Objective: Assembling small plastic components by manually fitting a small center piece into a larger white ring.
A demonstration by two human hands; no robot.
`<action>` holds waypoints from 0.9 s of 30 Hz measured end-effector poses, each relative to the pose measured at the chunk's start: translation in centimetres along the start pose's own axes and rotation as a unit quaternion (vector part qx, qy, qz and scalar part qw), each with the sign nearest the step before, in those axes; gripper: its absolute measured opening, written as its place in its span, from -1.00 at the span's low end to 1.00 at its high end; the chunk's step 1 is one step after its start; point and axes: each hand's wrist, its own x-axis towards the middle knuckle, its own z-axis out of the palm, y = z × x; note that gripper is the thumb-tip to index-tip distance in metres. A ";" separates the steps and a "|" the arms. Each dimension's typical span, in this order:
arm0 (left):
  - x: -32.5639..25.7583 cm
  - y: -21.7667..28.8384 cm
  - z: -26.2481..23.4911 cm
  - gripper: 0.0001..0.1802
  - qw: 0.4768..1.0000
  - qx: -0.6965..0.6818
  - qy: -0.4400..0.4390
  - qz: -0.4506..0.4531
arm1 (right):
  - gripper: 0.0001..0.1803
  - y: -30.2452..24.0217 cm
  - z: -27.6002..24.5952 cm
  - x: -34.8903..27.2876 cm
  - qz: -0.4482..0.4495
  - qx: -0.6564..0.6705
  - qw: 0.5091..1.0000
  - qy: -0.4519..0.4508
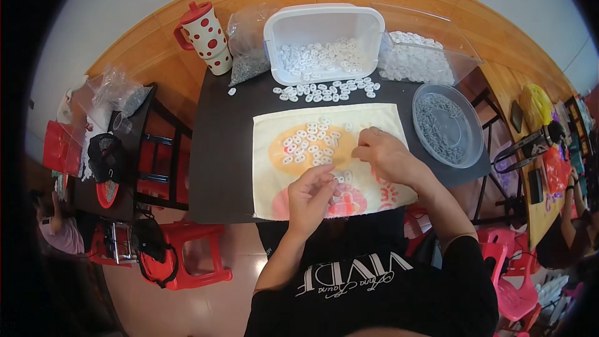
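My left hand (312, 197) is over the near part of a cream cloth (265, 140), its thumb and fingers pinched on a small white oval two-hole piece (339, 180). Farther right, my right hand (388, 156) is closed, fingertips together just above the cloth; whatever it pinches is too small to make out. Several matching white ovals (312, 142) lie loosely grouped on the cloth's orange print, beyond my left hand. Pink and red prints show beneath and beside my hands.
Behind the cloth are loose white ovals (324, 92), a white tub (269, 56) of them and a clear bin (458, 34). A round tub (477, 143) of grey metal bits stands right. A bag (249, 62) and dotted tumbler (209, 40) stand back left. People sit at both sides.
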 end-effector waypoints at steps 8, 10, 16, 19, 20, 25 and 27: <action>0.3 0.1 0.3 -0.66 1.000 -0.011 -0.003 0.003 | -0.78 0.8 -0.3 -0.4 0.077 0.093 0.993 0.007; 0.4 0.1 0.4 -0.66 1.000 -0.012 -0.007 0.004 | -0.79 0.8 -0.4 -0.6 0.080 0.104 0.991 0.008; 0.5 0.1 0.6 -0.67 1.000 -0.008 -0.006 -0.003 | -0.84 0.1 -0.8 -0.8 0.084 0.131 0.987 0.038; 0.5 0.2 0.7 -0.66 1.000 -0.005 -0.008 0.000 | -0.87 -0.9 -0.6 -1.2 0.150 0.263 0.951 0.065; 0.5 0.2 0.8 -0.66 1.000 -0.005 -0.008 0.000 | -0.89 -1.4 -0.4 -1.4 0.202 0.383 0.898 0.078; 0.6 0.5 1.5 -0.62 0.999 -0.014 -0.034 0.017 | -0.94 -3.5 1.0 -1.6 0.229 0.575 0.773 0.137; 0.7 0.6 1.7 -0.61 0.999 -0.020 -0.037 0.019 | -0.94 -4.0 1.4 -1.6 0.228 0.588 0.761 0.151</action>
